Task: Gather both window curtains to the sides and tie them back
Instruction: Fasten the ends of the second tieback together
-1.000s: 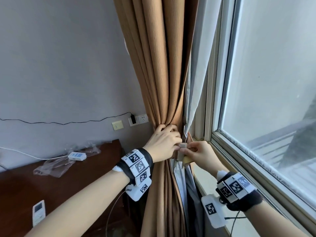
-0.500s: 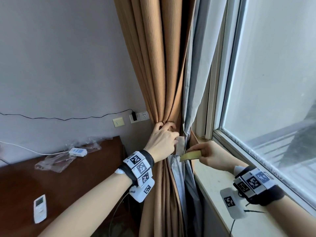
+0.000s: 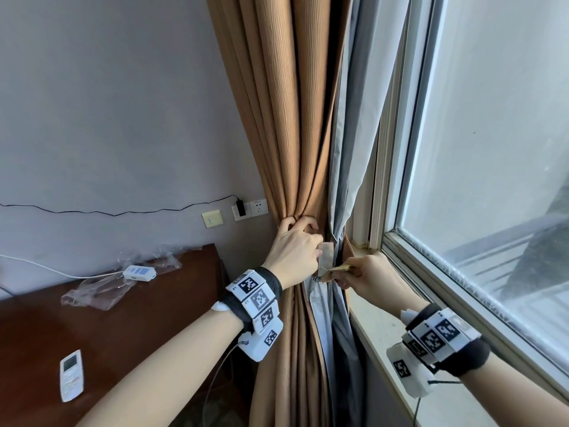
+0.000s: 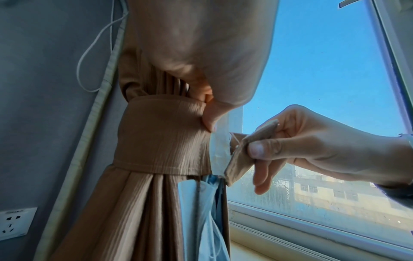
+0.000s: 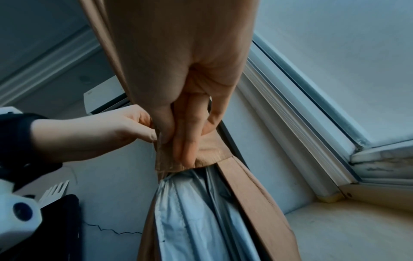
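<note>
With the curtain (image 3: pixel 295 155) bunched at the window's left edge under the left hand (image 3: pixel 294 251), which pinned the tieback (image 4: pixel 163 134), the right hand (image 3: pixel 366 274) only pinched its loose end, so any slip risked the folds spilling free.

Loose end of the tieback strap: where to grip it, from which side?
Judging from the pose, pinch the flat tip of the tieback strap, coming from the window side. It sticks out edge-on past the gathered curtain, and the right hand pinches it there. The left hand already holds the wall-side end.
</note>
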A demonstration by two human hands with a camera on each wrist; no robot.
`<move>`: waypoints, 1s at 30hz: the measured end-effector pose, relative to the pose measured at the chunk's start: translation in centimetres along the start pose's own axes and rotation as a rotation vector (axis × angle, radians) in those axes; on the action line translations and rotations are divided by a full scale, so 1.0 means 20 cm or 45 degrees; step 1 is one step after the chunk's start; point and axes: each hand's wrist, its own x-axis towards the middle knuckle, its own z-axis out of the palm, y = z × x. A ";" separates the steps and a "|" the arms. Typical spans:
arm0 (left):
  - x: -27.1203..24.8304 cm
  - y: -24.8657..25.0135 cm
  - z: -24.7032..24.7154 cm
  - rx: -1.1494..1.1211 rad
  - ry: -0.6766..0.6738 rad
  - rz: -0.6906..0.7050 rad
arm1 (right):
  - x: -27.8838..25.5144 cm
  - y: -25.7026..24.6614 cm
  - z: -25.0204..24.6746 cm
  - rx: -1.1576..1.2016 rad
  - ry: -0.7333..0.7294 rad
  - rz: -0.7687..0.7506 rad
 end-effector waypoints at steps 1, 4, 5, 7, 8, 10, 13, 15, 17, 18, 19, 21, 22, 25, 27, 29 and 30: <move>0.00 0.00 0.00 0.003 -0.005 0.003 | 0.01 0.01 0.01 -0.031 0.015 -0.015; 0.00 0.01 0.00 0.016 -0.010 0.012 | 0.05 0.00 0.00 -0.122 0.034 -0.056; 0.01 0.02 0.00 0.011 -0.014 0.008 | 0.06 -0.01 -0.01 -0.193 0.039 -0.078; 0.02 0.03 -0.01 0.004 -0.035 0.010 | 0.08 -0.04 -0.02 -0.347 0.023 -0.105; 0.02 0.03 -0.01 0.001 -0.046 0.018 | 0.09 -0.06 -0.03 -0.407 0.000 -0.112; 0.03 0.03 -0.02 -0.010 -0.061 0.038 | 0.12 -0.10 -0.05 -0.535 -0.048 -0.171; 0.04 0.03 -0.04 -0.013 -0.093 0.051 | 0.16 -0.14 -0.07 -0.716 -0.131 -0.203; 0.04 0.03 -0.05 -0.019 -0.115 0.052 | 0.17 -0.16 -0.08 -0.784 -0.168 -0.211; 0.04 0.02 -0.06 -0.034 -0.144 0.045 | 0.19 -0.18 -0.09 -0.846 -0.205 -0.215; 0.05 0.02 -0.06 -0.043 -0.161 0.042 | 0.19 -0.19 -0.09 -0.867 -0.211 -0.218; 0.05 0.02 -0.07 -0.048 -0.178 0.044 | 0.20 -0.19 -0.09 -0.891 -0.217 -0.223; 0.06 0.01 -0.08 -0.046 -0.232 0.053 | 0.23 -0.19 -0.09 -0.936 -0.230 -0.213; 0.06 0.01 -0.09 -0.046 -0.272 0.059 | 0.24 -0.20 -0.10 -0.932 -0.240 -0.190; 0.07 0.01 -0.09 -0.017 -0.355 0.090 | 0.25 -0.20 -0.10 -0.890 -0.233 -0.119; 0.07 0.00 -0.08 -0.058 -0.325 0.067 | 0.26 -0.20 -0.12 -0.877 -0.207 -0.038; 0.06 -0.02 -0.07 -0.110 -0.279 0.048 | 0.26 -0.21 -0.14 -0.857 -0.209 0.022; 0.06 -0.03 -0.06 -0.129 -0.261 0.055 | 0.26 -0.21 -0.15 -0.824 -0.226 0.030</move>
